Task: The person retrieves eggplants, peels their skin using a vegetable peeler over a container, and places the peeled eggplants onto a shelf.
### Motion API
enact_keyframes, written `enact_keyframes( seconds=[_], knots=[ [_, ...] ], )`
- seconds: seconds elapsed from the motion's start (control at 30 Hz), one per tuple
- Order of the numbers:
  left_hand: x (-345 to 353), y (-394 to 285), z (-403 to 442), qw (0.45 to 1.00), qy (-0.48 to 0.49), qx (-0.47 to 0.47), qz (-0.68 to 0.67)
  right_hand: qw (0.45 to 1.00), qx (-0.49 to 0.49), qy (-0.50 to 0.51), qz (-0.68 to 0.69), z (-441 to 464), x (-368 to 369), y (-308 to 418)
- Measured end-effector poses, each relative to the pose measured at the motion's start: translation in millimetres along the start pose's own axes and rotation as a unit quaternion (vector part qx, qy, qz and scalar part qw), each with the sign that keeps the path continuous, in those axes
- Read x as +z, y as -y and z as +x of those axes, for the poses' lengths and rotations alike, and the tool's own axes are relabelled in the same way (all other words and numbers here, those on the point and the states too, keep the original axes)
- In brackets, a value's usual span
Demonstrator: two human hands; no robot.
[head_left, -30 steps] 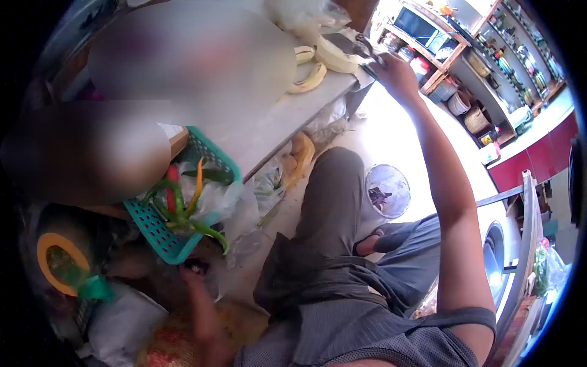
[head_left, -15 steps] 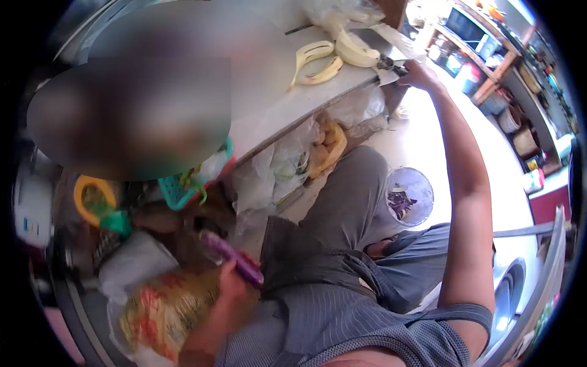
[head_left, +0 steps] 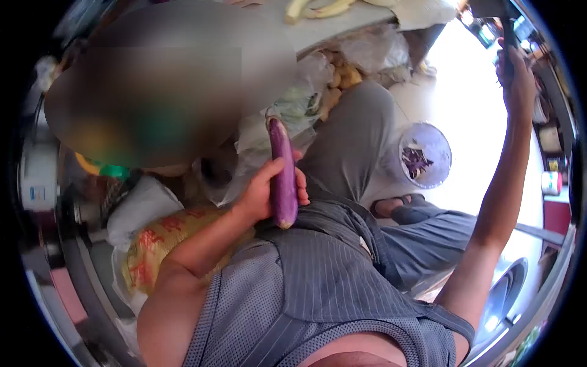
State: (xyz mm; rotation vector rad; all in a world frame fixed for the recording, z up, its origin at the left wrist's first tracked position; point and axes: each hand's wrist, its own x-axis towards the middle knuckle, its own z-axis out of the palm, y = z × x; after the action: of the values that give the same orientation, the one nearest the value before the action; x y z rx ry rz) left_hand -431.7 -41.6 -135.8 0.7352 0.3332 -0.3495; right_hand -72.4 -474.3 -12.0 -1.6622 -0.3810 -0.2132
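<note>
My left hand [head_left: 267, 188] is closed around a long purple eggplant [head_left: 284, 177], held nearly upright above my lap. The stem end points away from me, and the eggplant's skin looks whole. Out at the far right, my right hand [head_left: 518, 76] grips the dark handle of what looks like a knife [head_left: 509, 38]. Its dark blade is partly cut off by the top edge of the view. Below and between the hands stands a whitish bucket [head_left: 449, 156] with purple and white peelings [head_left: 417, 164] in it.
Curved pale-yellow pieces [head_left: 333, 8], perhaps peeled eggplants, lie on the tabletop [head_left: 312, 32]. Plastic bags [head_left: 376, 49] and brownish-yellow produce [head_left: 350, 74] sit beneath it. A yellow sack with red print [head_left: 147, 251] is at my left. The upper left is blurred.
My right hand has left the table edge and swung out to the right with the knife. My left hand has brought the eggplant up and right, turning it more upright. The view has shifted.
</note>
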Motion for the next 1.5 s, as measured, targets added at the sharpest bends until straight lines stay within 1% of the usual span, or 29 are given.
enact_keyframes(
  seconds=[0.03,0.07,0.13,0.17,0.2,0.23,0.27,0.3,0.33,0.37,0.4,0.43,0.5,0.57,0.6,0.63,0.67,0.73,0.77,0.8,0.87,0.9,0.93,1.17,1.23,1.37,1.43,1.47,1.5],
  knots=[
    [9,0,8,1.000,0.010,-0.015,0.003,0.993,0.021,-0.023,0.112,-21,-13,-6],
    [25,-2,18,0.995,-0.011,-0.019,0.102,0.991,-0.006,-0.100,0.083,-59,4,8],
    [63,-6,46,0.966,-0.014,-0.011,0.258,0.998,0.014,-0.002,0.064,-97,-20,-1],
    [71,-5,66,0.964,0.012,-0.025,0.266,1.000,0.017,-0.025,0.004,-118,-10,8],
    [80,-4,90,0.931,0.058,-0.018,0.361,0.997,0.023,-0.049,-0.057,-139,1,17],
    [90,1,112,0.887,0.107,-0.004,0.449,0.996,0.047,-0.072,-0.010,-156,6,15],
    [110,6,128,0.882,0.111,0.011,0.458,0.991,0.072,-0.108,-0.022,-171,8,11],
    [119,15,146,0.918,0.104,-0.024,0.382,0.979,0.087,-0.175,-0.064,-185,13,10],
    [126,21,166,0.926,0.135,-0.060,0.348,0.970,0.060,-0.190,-0.142,-198,12,4],
    [131,29,186,0.931,0.163,-0.094,0.311,0.960,0.084,-0.187,-0.191,-212,8,0],
    [135,40,199,0.927,0.179,-0.105,0.312,0.958,0.122,-0.179,-0.186,-226,11,7],
    [143,49,211,0.923,0.184,-0.104,0.320,0.943,0.109,-0.175,-0.261,-242,8,0],
    [154,68,236,0.916,0.199,-0.108,0.332,0.940,0.019,-0.120,-0.318,-264,0,-5],
    [158,83,254,0.884,0.186,-0.039,0.427,0.939,0.013,-0.080,-0.336,-276,-6,-14],
    [165,87,259,0.873,0.154,-0.076,0.457,0.943,-0.023,-0.088,-0.320,-285,-8,-30],
    [149,102,272,0.870,0.153,-0.085,0.461,0.936,-0.066,-0.070,-0.338,-286,-5,-32],
    [119,126,292,0.859,0.216,0.035,0.463,0.933,-0.061,-0.047,-0.351,-289,-3,-35],
    [89,140,310,0.938,0.190,-0.127,0.259,0.932,-0.047,-0.027,-0.357,-297,4,-43],
    [74,148,319,0.955,0.153,-0.199,0.157,0.926,-0.050,-0.011,-0.373,-300,7,-48],
    [72,149,319,0.943,0.194,-0.219,0.161,0.920,-0.053,0.005,-0.389,-304,8,-54],
    [61,158,314,0.927,0.228,-0.250,0.165,0.919,-0.034,0.008,-0.393,-304,7,-58],
    [54,170,309,0.893,0.248,-0.128,0.354,0.915,-0.024,0.013,-0.403,-304,5,-59],
    [47,178,306,0.811,0.260,0.002,0.524,0.914,-0.008,0.021,-0.404,-304,3,-62],
    [78,167,298,0.788,0.267,-0.016,0.555,0.921,0.031,0.019,-0.389,-296,1,-74],
    [100,159,291,0.711,0.279,0.037,0.645,0.926,0.027,0.013,-0.377,-294,1,-77],
    [100,156,287,0.722,0.283,0.039,0.630,0.938,0.038,0.016,-0.345,-293,1,-77],
    [99,155,286,0.714,0.296,0.094,0.628,0.934,0.058,0.020,-0.351,-293,4,-73],
    [100,155,285,0.714,0.295,0.094,0.628,0.935,0.058,0.021,-0.350,-293,5,-73],
    [103,155,284,0.733,0.279,0.061,0.617,0.931,0.062,0.024,-0.359,-293,5,-72]
  ],
)
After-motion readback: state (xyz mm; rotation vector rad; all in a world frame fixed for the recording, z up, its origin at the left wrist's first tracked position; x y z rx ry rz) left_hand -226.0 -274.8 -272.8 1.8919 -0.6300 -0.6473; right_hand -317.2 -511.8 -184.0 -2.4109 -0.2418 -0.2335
